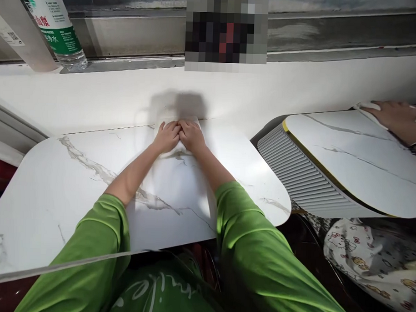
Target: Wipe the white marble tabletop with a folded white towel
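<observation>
A folded white cloth (178, 150) lies against the far edge of a white marble-patterned tabletop (90, 206), beside the wall. Both of my hands press down on it, side by side, with their fingertips touching. My left hand (167, 137) has its fingers curled over the cloth's left part. Over the right part, my right hand (192, 135) is closed on the cloth in the same way. My arms, in green sleeves, stretch straight forward across the tabletop. Whatever lies under the palms is hidden.
A water bottle (67, 42) and a tall translucent container (31, 45) stand on the sill at the upper left. On the right is a second table (351, 152) with a ribbed side. A co-worker's hand (390, 114) rests there on a white cloth (370, 107).
</observation>
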Demonstrator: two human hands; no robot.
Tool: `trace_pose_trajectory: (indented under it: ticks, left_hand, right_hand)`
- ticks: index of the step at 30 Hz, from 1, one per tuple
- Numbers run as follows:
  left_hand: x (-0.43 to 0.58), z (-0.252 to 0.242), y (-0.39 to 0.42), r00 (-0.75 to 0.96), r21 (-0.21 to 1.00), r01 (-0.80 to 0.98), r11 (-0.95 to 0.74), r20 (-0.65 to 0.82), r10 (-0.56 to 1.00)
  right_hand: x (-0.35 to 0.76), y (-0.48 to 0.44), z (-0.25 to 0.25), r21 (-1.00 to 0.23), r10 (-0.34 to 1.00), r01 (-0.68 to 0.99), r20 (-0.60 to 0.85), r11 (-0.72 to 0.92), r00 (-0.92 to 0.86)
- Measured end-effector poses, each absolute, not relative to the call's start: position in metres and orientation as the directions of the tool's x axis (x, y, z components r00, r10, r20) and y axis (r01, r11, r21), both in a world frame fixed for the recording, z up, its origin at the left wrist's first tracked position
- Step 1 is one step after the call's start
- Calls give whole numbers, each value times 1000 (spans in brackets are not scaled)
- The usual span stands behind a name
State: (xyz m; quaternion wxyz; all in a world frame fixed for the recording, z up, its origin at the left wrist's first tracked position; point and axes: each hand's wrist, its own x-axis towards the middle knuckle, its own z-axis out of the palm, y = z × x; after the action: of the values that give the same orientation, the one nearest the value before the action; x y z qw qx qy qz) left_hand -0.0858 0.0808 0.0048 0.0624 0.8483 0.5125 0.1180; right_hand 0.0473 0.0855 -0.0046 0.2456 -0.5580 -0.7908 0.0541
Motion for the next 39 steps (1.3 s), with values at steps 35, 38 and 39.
trace_pose_trajectory:
  ticks: [35, 38, 39]
  left_hand:
    - [-168, 4, 22, 331, 233, 907, -350, 119, 936]
    - [-172, 5, 33, 299, 240, 917, -318, 112, 948]
    - [-172, 6, 31, 298, 240, 918, -316, 110, 948]
  right_hand:
    - [-28, 40, -13, -314, 870, 821, 303, 476, -389]
    - [-34, 51, -11, -311, 886, 836, 262, 452, -382]
    - [-34, 50, -11, -305, 889, 840, 247, 448, -385]
